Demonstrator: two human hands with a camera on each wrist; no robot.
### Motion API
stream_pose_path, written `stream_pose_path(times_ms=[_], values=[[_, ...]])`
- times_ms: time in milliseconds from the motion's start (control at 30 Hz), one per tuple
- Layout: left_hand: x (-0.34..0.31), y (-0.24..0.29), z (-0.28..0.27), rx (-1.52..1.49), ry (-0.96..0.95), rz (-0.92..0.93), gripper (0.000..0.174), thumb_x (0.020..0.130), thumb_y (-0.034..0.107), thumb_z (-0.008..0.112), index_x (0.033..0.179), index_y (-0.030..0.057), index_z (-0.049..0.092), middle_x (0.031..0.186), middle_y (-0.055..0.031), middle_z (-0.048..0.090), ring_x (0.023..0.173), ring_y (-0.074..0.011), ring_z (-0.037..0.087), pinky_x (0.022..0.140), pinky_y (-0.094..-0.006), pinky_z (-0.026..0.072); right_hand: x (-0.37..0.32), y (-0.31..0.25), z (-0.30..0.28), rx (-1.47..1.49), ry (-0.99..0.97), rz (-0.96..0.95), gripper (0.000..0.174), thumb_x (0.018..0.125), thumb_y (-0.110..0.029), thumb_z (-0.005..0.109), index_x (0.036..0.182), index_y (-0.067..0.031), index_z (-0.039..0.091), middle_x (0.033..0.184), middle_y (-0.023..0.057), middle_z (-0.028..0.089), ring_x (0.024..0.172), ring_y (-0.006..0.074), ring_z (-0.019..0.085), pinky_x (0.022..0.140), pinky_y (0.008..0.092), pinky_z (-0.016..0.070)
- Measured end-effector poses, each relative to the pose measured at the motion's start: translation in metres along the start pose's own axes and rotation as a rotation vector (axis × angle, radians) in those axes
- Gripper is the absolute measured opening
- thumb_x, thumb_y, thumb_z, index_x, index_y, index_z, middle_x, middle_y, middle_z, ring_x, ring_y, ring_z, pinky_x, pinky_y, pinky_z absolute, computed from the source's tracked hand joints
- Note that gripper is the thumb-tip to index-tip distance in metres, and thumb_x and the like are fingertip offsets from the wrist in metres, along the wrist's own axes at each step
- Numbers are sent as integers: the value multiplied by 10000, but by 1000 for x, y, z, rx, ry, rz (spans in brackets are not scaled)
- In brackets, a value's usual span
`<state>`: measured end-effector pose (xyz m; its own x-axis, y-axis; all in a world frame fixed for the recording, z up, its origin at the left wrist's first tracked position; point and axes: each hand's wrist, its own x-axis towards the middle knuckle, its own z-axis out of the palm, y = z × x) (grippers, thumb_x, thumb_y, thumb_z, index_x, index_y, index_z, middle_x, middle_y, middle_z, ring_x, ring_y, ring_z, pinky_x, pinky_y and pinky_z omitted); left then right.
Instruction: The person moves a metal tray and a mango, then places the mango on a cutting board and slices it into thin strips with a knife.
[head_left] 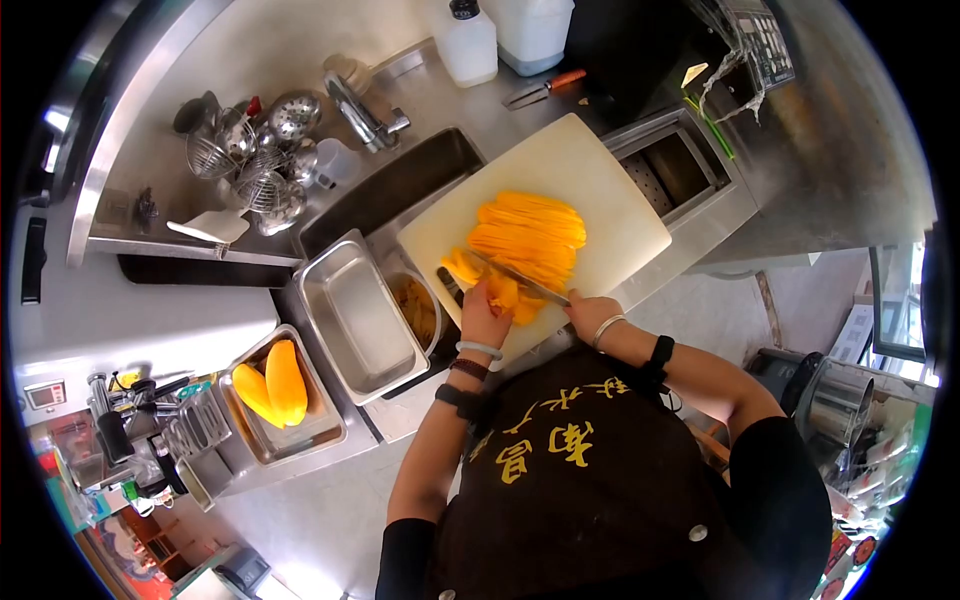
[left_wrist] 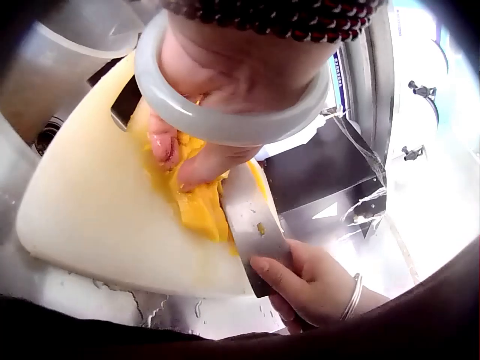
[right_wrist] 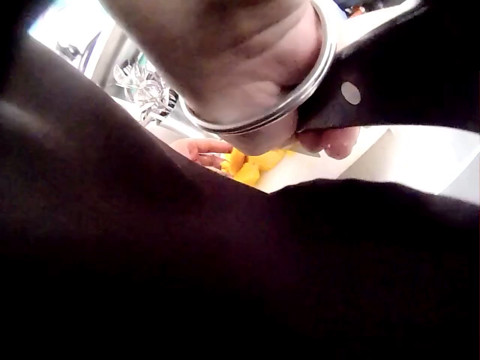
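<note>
On the white cutting board [head_left: 625, 215] lies a mound of yellow fruit slices [head_left: 530, 235], mango by their look. The left hand [head_left: 484, 312] grips a smaller bunch of yellow fruit pieces [left_wrist: 201, 214] near the board's front edge, thumb and fingers bent over them. A broad-bladed cleaver [left_wrist: 251, 217] stands right beside those pieces, between them and the big mound. Its handle is held by the right hand [head_left: 594, 316], with the thumb along the side of the blade in the left wrist view. Dark clothing hides most of the right wrist view.
Left of the board are a round tub with scraps [head_left: 415, 310] and a steel pan [head_left: 350, 310]. Two whole yellow fruits [head_left: 285, 383] lie in another steel tray [head_left: 325, 432]. Behind are a sink [head_left: 440, 160], a faucet [head_left: 360, 115], hanging ladles and strainers [head_left: 265, 165], and a fork [head_left: 545, 88].
</note>
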<state>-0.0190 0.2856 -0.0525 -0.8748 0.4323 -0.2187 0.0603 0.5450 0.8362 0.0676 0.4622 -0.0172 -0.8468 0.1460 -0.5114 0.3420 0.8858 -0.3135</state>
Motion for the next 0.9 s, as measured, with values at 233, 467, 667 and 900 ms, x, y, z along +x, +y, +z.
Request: stream_pose_path(times_ms=[233, 467, 667, 900], values=[[-3, 14, -3, 184, 97, 220, 486, 615, 96, 632, 1062, -7, 473, 860, -126, 484, 679, -215, 530, 635, -294, 451, -13, -5, -26, 16, 45, 26, 233, 823, -258, 429, 853, -27, 432, 638, 175, 566, 628, 348, 557, 576, 426, 427], [-2, 4, 2, 191, 27, 353, 323, 657, 67, 606, 974, 50, 545, 952, -122, 455, 808, -275, 521, 679, -332, 455, -25, -17, -18, 11, -3, 1, 214, 821, -235, 431, 830, -22, 424, 627, 175, 562, 603, 351, 553, 563, 435, 425], [-2, -2, 8, 240, 59, 457, 232, 666, 76, 597, 893, 33, 568, 919, -123, 453, 804, -277, 516, 673, -336, 451, -14, -15, -3, -23, -19, 65, 199, 814, -219, 437, 837, -21, 429, 639, 174, 566, 625, 344, 564, 562, 430, 432], [-2, -3, 10, 306, 46, 490, 242, 656, 80, 599, 893, 53, 555, 904, -117, 456, 779, -274, 514, 639, -342, 449, 7, -1, 15, -51, 24, -10, 212, 817, -241, 431, 856, -33, 437, 649, 168, 570, 643, 337, 569, 580, 423, 435]])
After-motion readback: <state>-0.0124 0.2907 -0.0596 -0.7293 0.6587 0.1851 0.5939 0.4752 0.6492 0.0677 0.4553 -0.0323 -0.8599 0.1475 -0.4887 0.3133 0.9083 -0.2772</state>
